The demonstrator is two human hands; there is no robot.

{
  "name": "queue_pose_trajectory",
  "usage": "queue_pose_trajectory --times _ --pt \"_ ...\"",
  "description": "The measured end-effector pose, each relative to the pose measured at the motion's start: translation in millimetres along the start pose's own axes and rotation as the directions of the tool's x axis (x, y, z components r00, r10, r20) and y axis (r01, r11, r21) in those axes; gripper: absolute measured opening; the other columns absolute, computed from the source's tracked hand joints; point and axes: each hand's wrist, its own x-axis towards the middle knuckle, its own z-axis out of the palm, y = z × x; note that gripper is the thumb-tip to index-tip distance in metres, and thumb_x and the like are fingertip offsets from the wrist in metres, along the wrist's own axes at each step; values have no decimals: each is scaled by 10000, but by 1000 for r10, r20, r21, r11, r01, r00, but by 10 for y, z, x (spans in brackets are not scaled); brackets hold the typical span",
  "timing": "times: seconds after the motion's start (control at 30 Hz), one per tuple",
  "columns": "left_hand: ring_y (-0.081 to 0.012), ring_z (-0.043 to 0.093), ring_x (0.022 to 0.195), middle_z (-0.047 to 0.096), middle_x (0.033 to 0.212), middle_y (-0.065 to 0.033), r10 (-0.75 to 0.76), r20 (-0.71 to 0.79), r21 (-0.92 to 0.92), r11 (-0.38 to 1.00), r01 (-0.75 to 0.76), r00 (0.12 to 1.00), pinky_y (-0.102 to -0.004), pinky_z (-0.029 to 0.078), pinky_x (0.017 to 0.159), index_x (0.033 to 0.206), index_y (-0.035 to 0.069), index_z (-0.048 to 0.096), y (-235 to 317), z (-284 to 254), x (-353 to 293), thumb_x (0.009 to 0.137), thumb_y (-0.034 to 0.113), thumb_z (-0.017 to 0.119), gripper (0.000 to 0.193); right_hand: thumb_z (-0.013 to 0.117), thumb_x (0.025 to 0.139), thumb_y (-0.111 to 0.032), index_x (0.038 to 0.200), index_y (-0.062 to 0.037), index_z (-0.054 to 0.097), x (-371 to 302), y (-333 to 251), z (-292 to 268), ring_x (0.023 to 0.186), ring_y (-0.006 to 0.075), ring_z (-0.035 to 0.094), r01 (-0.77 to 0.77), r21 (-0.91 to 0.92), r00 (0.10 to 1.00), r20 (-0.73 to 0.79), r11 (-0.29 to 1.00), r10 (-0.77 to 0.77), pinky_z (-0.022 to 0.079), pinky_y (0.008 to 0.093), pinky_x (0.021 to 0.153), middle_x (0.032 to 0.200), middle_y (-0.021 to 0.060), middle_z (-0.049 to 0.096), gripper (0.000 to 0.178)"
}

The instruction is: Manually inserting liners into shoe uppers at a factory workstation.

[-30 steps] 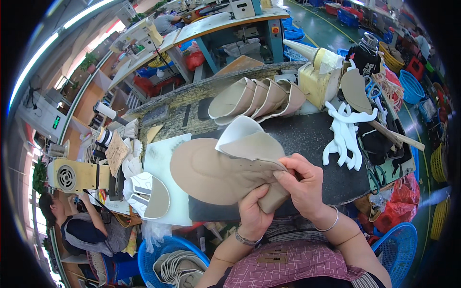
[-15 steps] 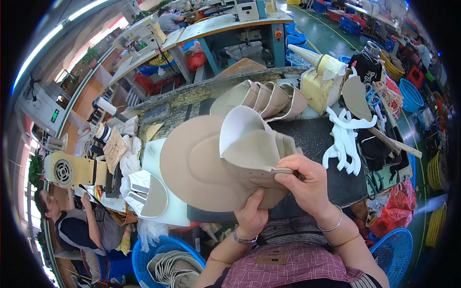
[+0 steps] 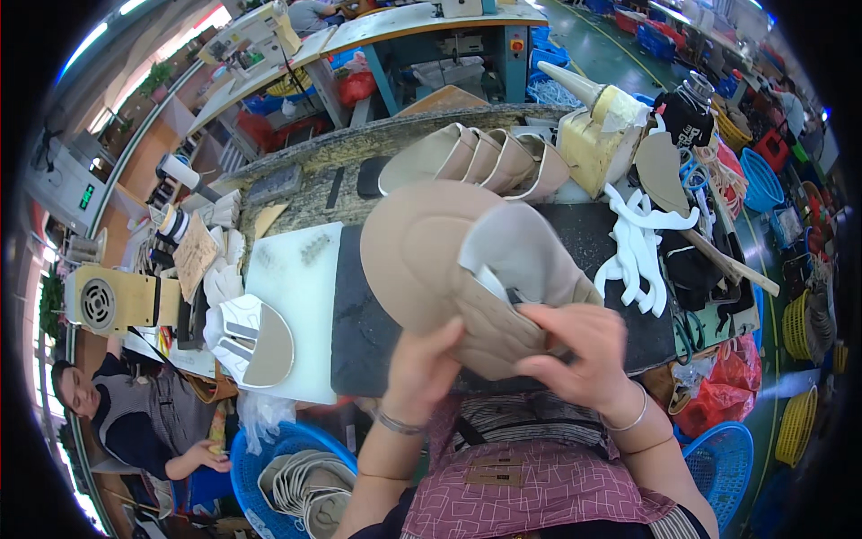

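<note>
Over the black mat (image 3: 359, 346) I hold a beige cap-like piece (image 3: 409, 260) with a broad rounded brim and a pale inner lining. My left hand (image 3: 422, 364), smeared by motion, grips its lower left edge with the thumb in front; its other fingers are mostly hidden. At the lower right of the opening, my right hand (image 3: 584, 350) pinches the beige rim between thumb and fingers. Several similar beige pieces (image 3: 440, 160) lie nested in a row just beyond. White curved strips (image 3: 633, 256) are heaped on the mat to the right.
A white board (image 3: 296, 278) lies left of the mat, with a white-and-beige shaped part (image 3: 256, 341) at its edge. A cream block (image 3: 597, 139) stands at the back right. Blue baskets (image 3: 247, 467) flank me, the left one holding stacked pieces. A person (image 3: 148, 409) sits at far left.
The cap-like piece has turned and shifted right, uncovering more of the white board. Both hands have moved with it, still gripping. The person at left has lowered an arm.
</note>
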Motion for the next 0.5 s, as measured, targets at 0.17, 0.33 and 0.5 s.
queue_pose_trajectory --times 0.17,0.33,0.5 --pt "-193 594 608 586 791 -134 -135 163 -197 966 167 977 -250 493 540 1054 -74 496 300 -98 99 781 42 571 306 576 828 -179 1141 31 519 -194 552 39 981 191 527 -209 745 943 -18 633 333 419 318 846 1124 115 549 381" --pt "-166 543 1014 550 1163 -119 -254 199 473 871 134 947 -280 442 856 1264 -8 429 382 -371 438 741 72 665 580 582 837 -119 1279 0 406 -513 779 573 1096 211 519 -481 869 836 495 -117 238 442 345 910 1219 110 517 491" --pt "-203 441 1173 450 1282 -130 563 251 922 109 -372 788 -310 385 916 1295 35 410 558 -220 418 737 119 662 618 565 838 -58 1265 -12 409 -334 715 578 1125 219 498 -397 916 776 306 51 551 409 365 951 1213 100 511 456"
